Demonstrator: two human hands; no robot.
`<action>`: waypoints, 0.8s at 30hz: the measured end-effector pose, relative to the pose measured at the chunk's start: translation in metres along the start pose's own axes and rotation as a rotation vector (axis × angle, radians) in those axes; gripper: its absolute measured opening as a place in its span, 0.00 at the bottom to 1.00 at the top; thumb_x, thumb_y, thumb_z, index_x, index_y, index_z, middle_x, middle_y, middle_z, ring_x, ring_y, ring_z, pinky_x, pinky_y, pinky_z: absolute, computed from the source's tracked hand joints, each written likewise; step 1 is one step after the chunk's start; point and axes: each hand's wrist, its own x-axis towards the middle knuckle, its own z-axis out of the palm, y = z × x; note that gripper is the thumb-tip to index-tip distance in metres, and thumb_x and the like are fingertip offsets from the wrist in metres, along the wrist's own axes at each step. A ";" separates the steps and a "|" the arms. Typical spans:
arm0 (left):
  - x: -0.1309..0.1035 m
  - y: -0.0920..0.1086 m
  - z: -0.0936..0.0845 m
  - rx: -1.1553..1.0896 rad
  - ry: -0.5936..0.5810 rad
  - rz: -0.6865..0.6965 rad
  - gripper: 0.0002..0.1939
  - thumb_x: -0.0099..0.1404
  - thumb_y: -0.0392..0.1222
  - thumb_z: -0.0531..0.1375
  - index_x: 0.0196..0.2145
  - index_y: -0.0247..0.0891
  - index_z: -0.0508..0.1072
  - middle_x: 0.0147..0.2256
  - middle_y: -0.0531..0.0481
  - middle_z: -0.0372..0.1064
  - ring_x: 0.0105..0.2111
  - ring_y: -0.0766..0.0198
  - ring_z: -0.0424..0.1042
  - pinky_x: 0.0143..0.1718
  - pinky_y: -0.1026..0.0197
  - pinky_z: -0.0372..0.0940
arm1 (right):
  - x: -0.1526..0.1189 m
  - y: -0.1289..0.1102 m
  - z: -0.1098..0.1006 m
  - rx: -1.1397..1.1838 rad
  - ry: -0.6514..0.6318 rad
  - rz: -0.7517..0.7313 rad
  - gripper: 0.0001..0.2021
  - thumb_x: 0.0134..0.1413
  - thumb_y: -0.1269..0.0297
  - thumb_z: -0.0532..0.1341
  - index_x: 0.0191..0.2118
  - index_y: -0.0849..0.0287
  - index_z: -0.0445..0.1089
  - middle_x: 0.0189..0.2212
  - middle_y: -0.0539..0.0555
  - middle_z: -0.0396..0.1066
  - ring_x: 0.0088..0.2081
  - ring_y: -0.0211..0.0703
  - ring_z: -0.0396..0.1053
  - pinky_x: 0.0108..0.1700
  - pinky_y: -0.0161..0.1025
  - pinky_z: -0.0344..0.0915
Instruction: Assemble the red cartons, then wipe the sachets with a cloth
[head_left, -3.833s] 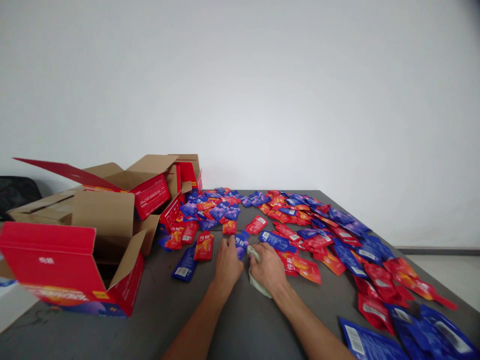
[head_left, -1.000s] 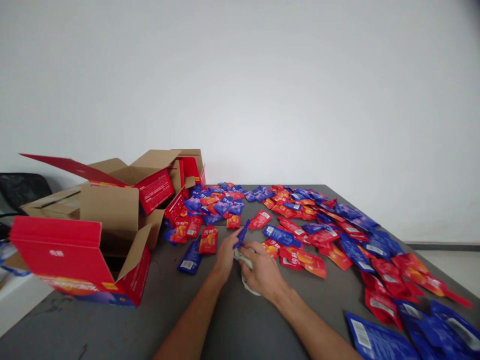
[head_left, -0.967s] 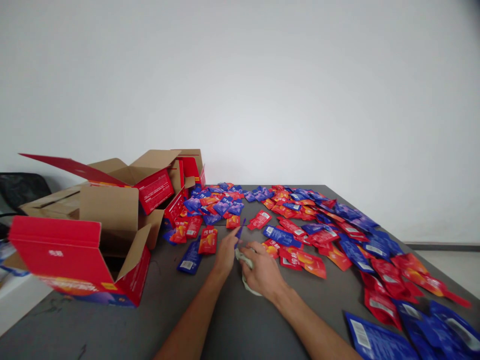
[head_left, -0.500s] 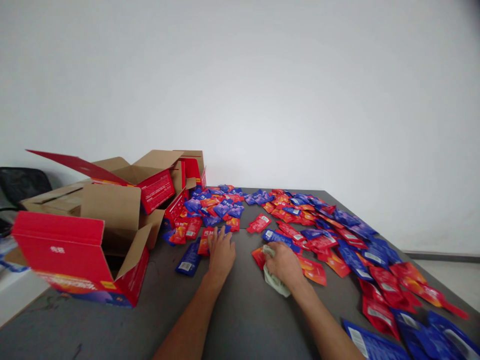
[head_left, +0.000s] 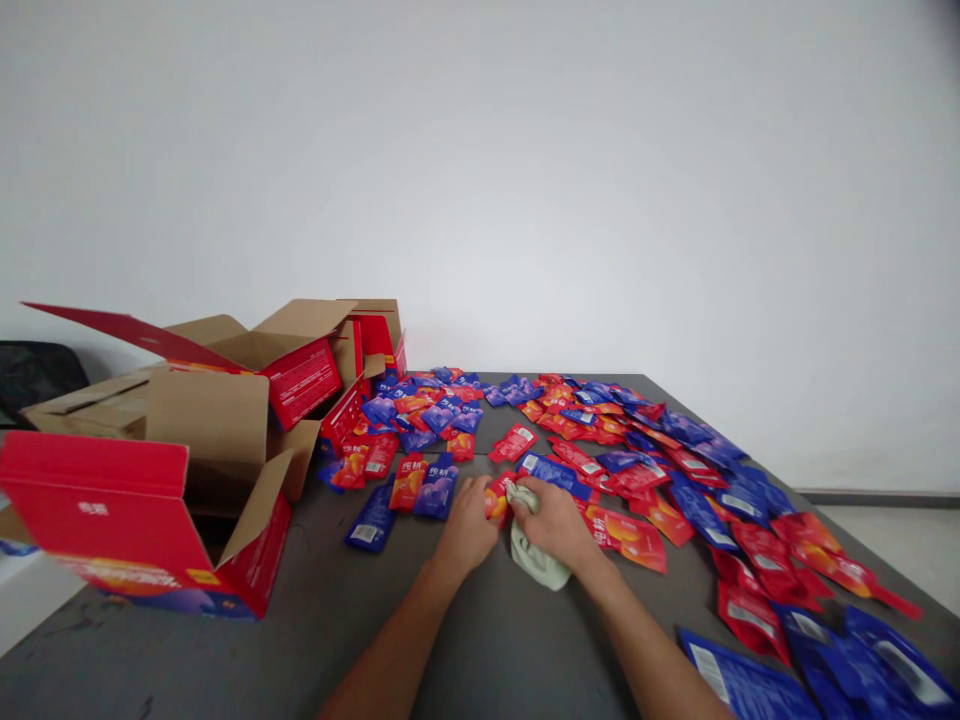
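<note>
My left hand is closed on the left side of a red-orange pouch, near the middle of the dark table. Pressed against the pouch's right side, a pale green cloth is bunched in my right hand, its loose end hanging toward me. Left of my hands, a red-orange pouch and a blue-purple pouch lie side by side, face up. A darker blue pouch with a white label rests just nearer. Beside my right hand lies another red-orange pouch.
Open red cardboard boxes stand along the left, flaps up. A pile of red and blue pouches sits at the back left. More pouches spread down the table's right side. A white wall rises behind the table.
My left hand has moved right, off the pouches on the left, and taken hold of the red-orange pouch by the cloth. My right hand, still with the cloth, has shifted slightly left.
</note>
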 end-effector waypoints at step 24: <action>-0.002 0.015 -0.011 -0.941 -0.277 -0.206 0.39 0.46 0.26 0.60 0.58 0.38 0.69 0.52 0.38 0.73 0.42 0.53 0.76 0.36 0.59 0.67 | -0.005 -0.018 0.008 -0.003 0.269 -0.168 0.16 0.63 0.64 0.55 0.54 0.52 0.71 0.49 0.58 0.65 0.48 0.48 0.66 0.50 0.43 0.68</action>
